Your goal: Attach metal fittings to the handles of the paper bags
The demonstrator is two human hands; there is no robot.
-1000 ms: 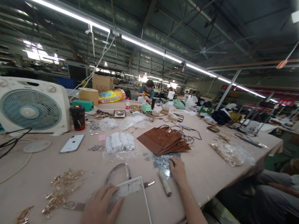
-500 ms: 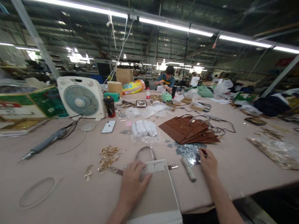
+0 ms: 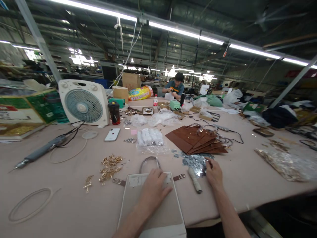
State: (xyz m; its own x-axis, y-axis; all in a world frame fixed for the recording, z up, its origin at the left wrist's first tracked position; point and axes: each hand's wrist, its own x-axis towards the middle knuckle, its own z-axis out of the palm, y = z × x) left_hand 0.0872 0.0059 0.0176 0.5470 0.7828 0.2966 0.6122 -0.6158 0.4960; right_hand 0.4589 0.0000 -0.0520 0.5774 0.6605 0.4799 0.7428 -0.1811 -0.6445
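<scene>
A flat, pale grey-beige bag piece [image 3: 133, 201] lies before me, with a looped handle [image 3: 150, 160] at its top and brown buckled straps [image 3: 179, 177] sticking out at both sides. My left hand [image 3: 155, 186] rests flat across its upper part, fingers stretched out. At the right edge of a pile of small grey metal plates [image 3: 193, 162], my right hand [image 3: 215, 173] has its thumb and fingers drawn together. Whatever they pinch is too small to make out. Between the bag piece and that hand lies a grey wrapped, rod-like tool [image 3: 195, 180].
Gold-coloured hardware [image 3: 110, 168] is heaped left of the bag piece. Brown panels [image 3: 195, 138] with handles lie beyond the plates. Farther left are a phone [image 3: 112, 134], a corded tool [image 3: 39, 152] and a fan [image 3: 83, 102]. Across the table sits another person [image 3: 175, 87].
My left hand has slid rightward over the bag piece, uncovering its upper left corner. The right hand stays at the metal plates. The whole view has shifted slightly.
</scene>
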